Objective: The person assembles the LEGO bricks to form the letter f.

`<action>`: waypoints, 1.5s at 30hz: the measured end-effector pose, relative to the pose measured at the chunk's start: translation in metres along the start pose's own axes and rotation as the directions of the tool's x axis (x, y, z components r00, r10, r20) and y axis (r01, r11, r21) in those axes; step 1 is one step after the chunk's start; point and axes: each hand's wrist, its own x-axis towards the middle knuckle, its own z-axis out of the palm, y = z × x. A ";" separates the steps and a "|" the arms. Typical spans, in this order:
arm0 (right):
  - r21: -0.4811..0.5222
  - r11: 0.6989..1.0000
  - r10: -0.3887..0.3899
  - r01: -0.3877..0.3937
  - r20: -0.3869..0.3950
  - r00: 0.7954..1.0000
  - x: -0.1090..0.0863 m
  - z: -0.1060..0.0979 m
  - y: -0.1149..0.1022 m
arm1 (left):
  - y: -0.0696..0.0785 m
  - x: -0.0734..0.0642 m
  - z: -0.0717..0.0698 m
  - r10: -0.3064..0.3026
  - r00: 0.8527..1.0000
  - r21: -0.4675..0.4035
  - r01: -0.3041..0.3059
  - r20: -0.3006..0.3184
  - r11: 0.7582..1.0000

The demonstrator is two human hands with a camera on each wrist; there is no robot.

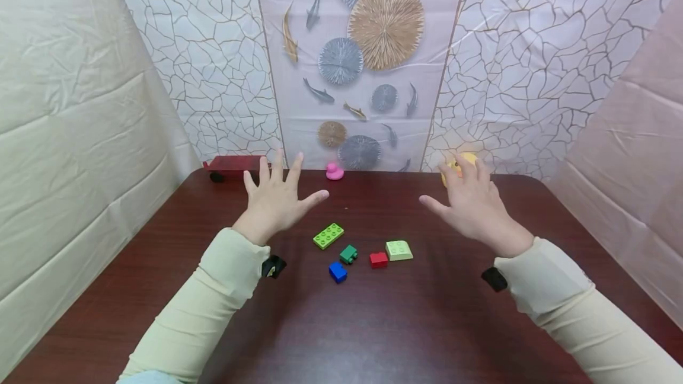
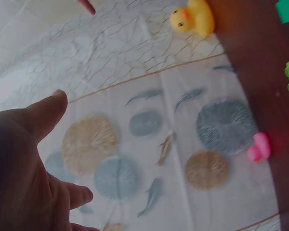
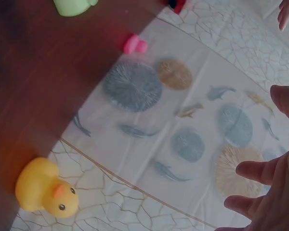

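Both hands are raised above the table with fingers spread, and neither holds anything. My left hand point(image 1: 273, 203) is up on the left, in front of a red toy vehicle point(image 1: 235, 166) that it partly covers. Over on the right, my right hand point(image 1: 475, 209) partly hides a yellow duck point(image 3: 45, 187). Between the hands on the tabletop lie a bright green brick point(image 1: 328, 236), a dark green brick point(image 1: 349, 254), a blue brick point(image 1: 338, 272), a red brick point(image 1: 379, 260) and a pale green brick point(image 1: 399, 250). No brick is touched.
A small pink duck point(image 1: 334, 171) sits at the back edge of the dark wooden table point(image 1: 341, 325). Behind the table hangs a patterned cloth point(image 1: 299, 123), and plain cloth walls point(image 1: 80, 135) close off the left and right sides.
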 end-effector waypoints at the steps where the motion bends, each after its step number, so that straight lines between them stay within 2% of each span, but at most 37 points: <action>1: 0.001 1.000 0.000 0.000 0.011 1.000 -0.001 0.003 0.000 | 0.001 0.000 0.003 -0.001 1.000 0.006 0.001 0.002 1.000; 14: -0.033 0.998 -0.048 0.049 0.053 0.997 -0.013 0.037 -0.001 | 0.011 -0.010 0.045 -0.006 1.000 -0.018 0.006 0.031 1.000; 20: -0.009 0.997 -0.078 0.078 0.043 0.996 -0.016 0.050 -0.004 | 0.016 -0.015 0.064 0.002 0.998 -0.037 0.000 0.061 0.999; 24: 0.009 0.996 -0.090 0.089 0.042 0.995 -0.018 0.057 -0.009 | 0.019 -0.017 0.072 0.011 0.998 -0.034 -0.009 0.058 0.999; 28: -0.019 0.993 -0.112 0.114 0.058 0.992 -0.019 0.063 -0.014 | 0.024 -0.019 0.076 0.052 0.995 -0.065 -0.046 0.086 0.997; 32: -0.061 0.985 -0.155 0.163 0.119 0.981 -0.020 0.071 -0.020 | 0.029 -0.020 0.082 0.105 0.985 -0.095 -0.093 0.137 0.991; 37: -0.083 0.975 -0.185 0.206 0.212 0.960 -0.020 0.083 -0.030 | 0.034 -0.022 0.089 0.118 0.972 -0.107 -0.098 0.201 0.989; 45: -0.053 0.984 -0.152 0.172 0.271 0.950 -0.017 0.096 -0.044 | 0.038 -0.025 0.099 0.149 0.960 -0.063 -0.137 0.239 0.989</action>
